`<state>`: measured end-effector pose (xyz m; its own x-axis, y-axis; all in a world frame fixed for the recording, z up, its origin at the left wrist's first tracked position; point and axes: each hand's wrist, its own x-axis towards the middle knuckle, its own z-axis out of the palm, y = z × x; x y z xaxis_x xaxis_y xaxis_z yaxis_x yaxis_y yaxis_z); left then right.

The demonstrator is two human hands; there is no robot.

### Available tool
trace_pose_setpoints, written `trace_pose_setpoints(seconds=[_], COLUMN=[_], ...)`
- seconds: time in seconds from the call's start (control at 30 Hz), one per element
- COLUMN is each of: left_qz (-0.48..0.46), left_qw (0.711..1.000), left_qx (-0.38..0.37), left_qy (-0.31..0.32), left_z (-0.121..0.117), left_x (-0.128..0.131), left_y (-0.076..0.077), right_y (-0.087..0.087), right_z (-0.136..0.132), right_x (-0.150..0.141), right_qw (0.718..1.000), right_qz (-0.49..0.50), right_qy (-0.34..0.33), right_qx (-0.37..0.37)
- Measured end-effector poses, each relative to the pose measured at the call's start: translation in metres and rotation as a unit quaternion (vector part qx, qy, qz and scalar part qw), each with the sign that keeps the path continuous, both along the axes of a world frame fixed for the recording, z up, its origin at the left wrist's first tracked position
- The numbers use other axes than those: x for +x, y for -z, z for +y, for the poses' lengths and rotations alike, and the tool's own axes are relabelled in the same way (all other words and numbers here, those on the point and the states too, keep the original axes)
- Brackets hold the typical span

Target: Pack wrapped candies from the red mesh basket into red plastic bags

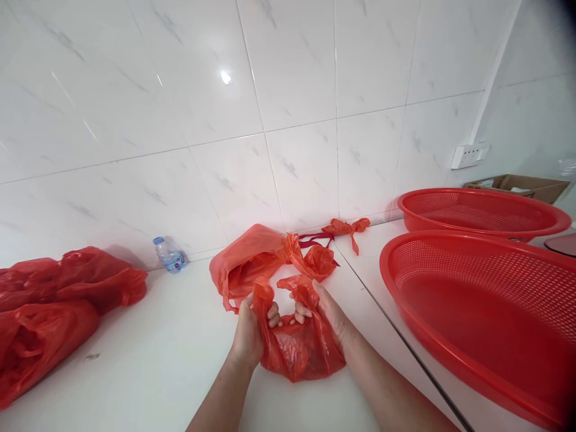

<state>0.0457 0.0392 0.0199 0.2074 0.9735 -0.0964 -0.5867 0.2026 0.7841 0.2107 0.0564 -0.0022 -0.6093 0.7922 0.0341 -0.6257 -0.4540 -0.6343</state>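
A red plastic bag hangs between my two hands just above the white table, its lower part bulging with contents I cannot make out. My left hand is closed around one gathered handle, thumb on top. Around the other handle, my right hand is closed in the same way. Fingertips of both hands show in the gap between the handles. Just beyond them lies another red plastic bag, partly open toward me. Beside it is a crumpled, knotted red bag with dark red straps.
Red plastic bags lie piled on the left. A small water bottle stands by the tiled wall. On the right are a large red basket and another red basket behind it. A small tied red bag rests against the wall.
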Motion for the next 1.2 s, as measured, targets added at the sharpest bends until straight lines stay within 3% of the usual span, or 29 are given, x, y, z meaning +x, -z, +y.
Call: trace_pose_setpoints(seconds=[0.1,0.27,0.43,0.67,0.8,0.9,1.0,1.1,1.2], left_qz=[0.012,-0.015,-0.069,-0.037,-0.017,-0.024,-0.009,0.031,0.105], left_qw=[0.999,0.993,0.981,0.985,0.99,0.992,0.995,0.996,0.991], left_qx=[-0.009,-0.06,-0.147,-0.035,0.036,0.042,0.044,0.063,0.083], left_qy=[-0.036,-0.101,-0.103,-0.167,-0.133,-0.115,-0.089,-0.052,-0.003], left_z=[0.002,0.008,0.014,0.008,0.002,0.0,0.001,-0.001,-0.004], left_x=[-0.001,-0.002,-0.008,0.006,0.014,0.014,0.012,0.013,0.017], left_y=[0.002,0.013,0.021,0.019,0.016,0.016,0.017,0.015,0.009], right_y=[0.0,-0.003,-0.001,0.008,0.006,0.009,0.01,0.008,0.007], right_z=[0.003,-0.005,-0.01,0.0,0.001,0.004,0.007,0.006,0.003], right_x=[-0.003,-0.003,-0.004,-0.012,-0.014,-0.014,-0.014,-0.013,-0.014], right_qw=[0.999,0.999,0.998,0.992,0.987,0.978,0.973,0.966,0.965], right_qz=[0.014,0.005,-0.009,-0.076,-0.118,-0.146,-0.149,-0.163,-0.167], right_qy=[0.038,0.008,0.066,0.087,0.094,0.11,0.081,0.052,0.08], right_qx=[-0.002,-0.04,0.019,0.053,0.053,0.101,0.158,0.195,0.185])
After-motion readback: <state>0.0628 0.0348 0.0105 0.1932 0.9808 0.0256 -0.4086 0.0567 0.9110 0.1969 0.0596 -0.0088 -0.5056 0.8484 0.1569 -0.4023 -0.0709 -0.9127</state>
